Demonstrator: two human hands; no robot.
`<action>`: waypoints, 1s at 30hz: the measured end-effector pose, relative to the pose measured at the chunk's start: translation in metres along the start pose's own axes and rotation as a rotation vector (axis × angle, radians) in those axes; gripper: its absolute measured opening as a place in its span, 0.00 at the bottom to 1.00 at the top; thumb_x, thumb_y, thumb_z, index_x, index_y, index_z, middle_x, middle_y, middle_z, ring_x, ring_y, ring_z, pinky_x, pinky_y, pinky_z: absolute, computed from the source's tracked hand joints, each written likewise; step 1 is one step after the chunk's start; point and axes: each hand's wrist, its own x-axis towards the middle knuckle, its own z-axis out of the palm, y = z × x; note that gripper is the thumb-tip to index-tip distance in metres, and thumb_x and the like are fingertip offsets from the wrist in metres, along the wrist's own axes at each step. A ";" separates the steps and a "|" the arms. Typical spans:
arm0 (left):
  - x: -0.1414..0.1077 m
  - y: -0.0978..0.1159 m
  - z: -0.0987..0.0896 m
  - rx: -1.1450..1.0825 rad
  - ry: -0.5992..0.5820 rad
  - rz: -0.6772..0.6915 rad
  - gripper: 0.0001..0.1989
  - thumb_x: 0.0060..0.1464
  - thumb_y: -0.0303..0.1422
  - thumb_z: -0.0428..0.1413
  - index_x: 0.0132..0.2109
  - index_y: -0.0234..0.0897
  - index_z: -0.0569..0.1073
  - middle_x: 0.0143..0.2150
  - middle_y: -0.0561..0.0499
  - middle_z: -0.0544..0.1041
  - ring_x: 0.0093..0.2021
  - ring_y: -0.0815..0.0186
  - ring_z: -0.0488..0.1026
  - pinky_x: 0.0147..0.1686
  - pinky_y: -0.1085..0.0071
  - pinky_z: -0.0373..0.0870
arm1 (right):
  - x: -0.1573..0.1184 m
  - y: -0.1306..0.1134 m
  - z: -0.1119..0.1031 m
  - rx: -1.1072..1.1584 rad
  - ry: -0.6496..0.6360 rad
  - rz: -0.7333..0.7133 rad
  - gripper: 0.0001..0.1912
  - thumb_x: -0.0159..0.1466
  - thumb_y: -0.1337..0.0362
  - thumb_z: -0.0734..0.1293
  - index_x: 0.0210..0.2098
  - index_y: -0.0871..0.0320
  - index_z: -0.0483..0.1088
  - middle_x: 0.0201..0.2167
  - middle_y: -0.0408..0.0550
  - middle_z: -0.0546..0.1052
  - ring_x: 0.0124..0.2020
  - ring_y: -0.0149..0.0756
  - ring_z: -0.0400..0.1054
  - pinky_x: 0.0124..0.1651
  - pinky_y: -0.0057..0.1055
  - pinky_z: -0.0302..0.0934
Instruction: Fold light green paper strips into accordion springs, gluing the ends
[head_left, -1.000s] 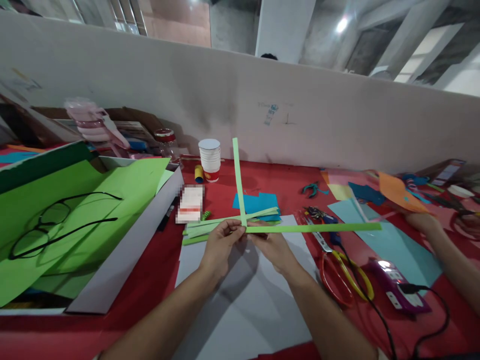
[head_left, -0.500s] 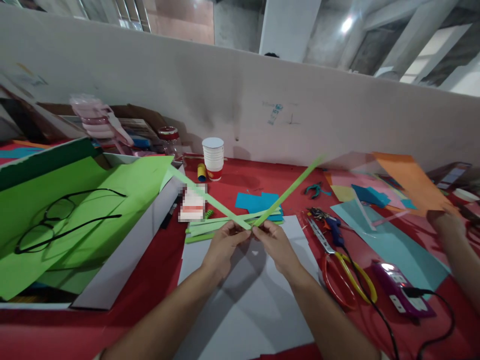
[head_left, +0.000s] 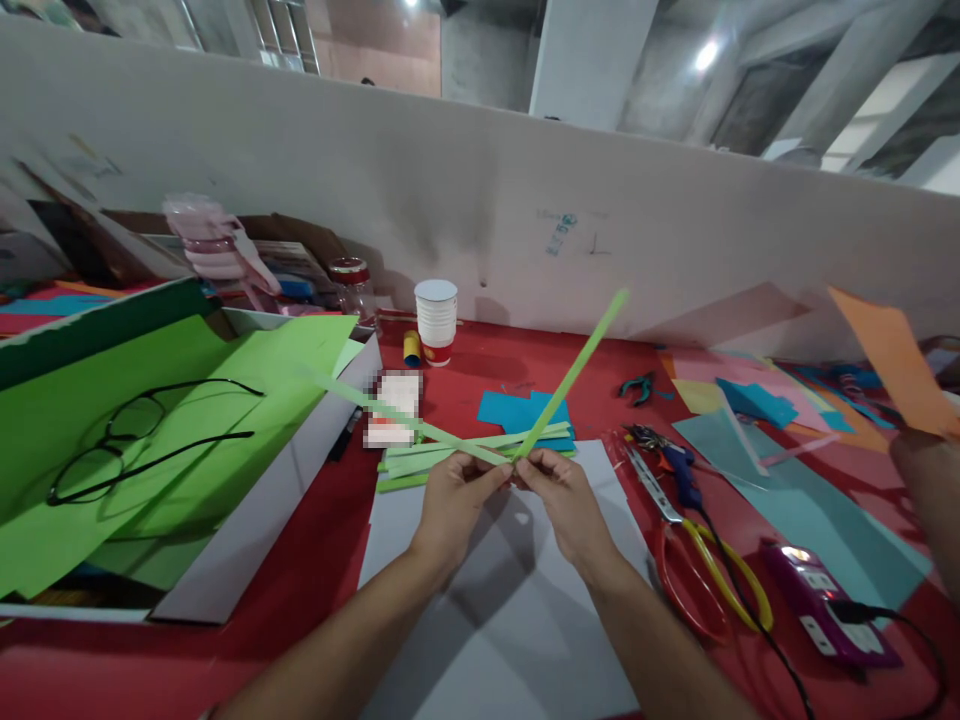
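Note:
My left hand (head_left: 456, 505) pinches the lower end of a pale green paper strip (head_left: 390, 412) that slants up to the left, its far end blurred. The fingers of my right hand (head_left: 561, 492) are closed on a bright green paper strip (head_left: 571, 378) rising to the right. Both lengths meet in a V at my fingertips; I cannot tell whether they are one folded strip or two. Beneath my hands lies a sheet of white paper (head_left: 495, 640). Just beyond them rests a pile of green paper strips (head_left: 412, 462), partly over blue paper pieces (head_left: 504, 408).
Left stands a box (head_left: 225, 570) with green sheets and glasses (head_left: 124, 455). Paper cups (head_left: 436, 320) stand behind. On the right lie scissors (head_left: 679, 530), a glue gun (head_left: 682, 475), a purple power strip (head_left: 832, 605) and coloured paper. Another person's hand (head_left: 926, 480) holds orange paper (head_left: 892, 350).
The right-hand strip stands steeper, and the left one has swung lower. The other person's hand has lifted an orange paper on the right. The whole view has shifted slightly.

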 end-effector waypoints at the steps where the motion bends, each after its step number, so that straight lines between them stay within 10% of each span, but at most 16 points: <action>1: 0.001 0.000 0.000 -0.017 0.026 -0.003 0.07 0.38 0.31 0.64 0.27 0.32 0.76 0.24 0.50 0.76 0.27 0.67 0.71 0.32 0.70 0.67 | 0.000 0.000 -0.001 0.027 0.029 0.007 0.13 0.53 0.54 0.68 0.25 0.58 0.70 0.21 0.41 0.70 0.26 0.32 0.63 0.36 0.32 0.59; 6: 0.003 0.003 -0.003 -0.087 0.074 -0.034 0.09 0.36 0.31 0.66 0.26 0.32 0.74 0.23 0.52 0.75 0.26 0.69 0.70 0.32 0.72 0.66 | 0.001 -0.002 -0.009 -0.090 0.322 -0.187 0.10 0.56 0.56 0.66 0.32 0.56 0.70 0.24 0.41 0.70 0.29 0.33 0.63 0.38 0.31 0.57; 10: 0.003 0.003 -0.004 -0.119 0.082 -0.064 0.09 0.36 0.31 0.66 0.26 0.34 0.74 0.23 0.53 0.74 0.25 0.71 0.69 0.31 0.73 0.65 | -0.005 -0.005 -0.006 -0.246 0.165 -0.221 0.15 0.52 0.60 0.70 0.40 0.53 0.72 0.40 0.47 0.74 0.45 0.40 0.65 0.47 0.34 0.57; 30: 0.004 -0.001 -0.005 -0.227 -0.049 -0.178 0.09 0.35 0.29 0.67 0.28 0.32 0.77 0.27 0.49 0.78 0.29 0.68 0.73 0.35 0.71 0.70 | -0.002 -0.006 -0.001 0.193 0.009 0.109 0.09 0.46 0.61 0.73 0.25 0.58 0.75 0.22 0.41 0.73 0.22 0.25 0.62 0.32 0.27 0.58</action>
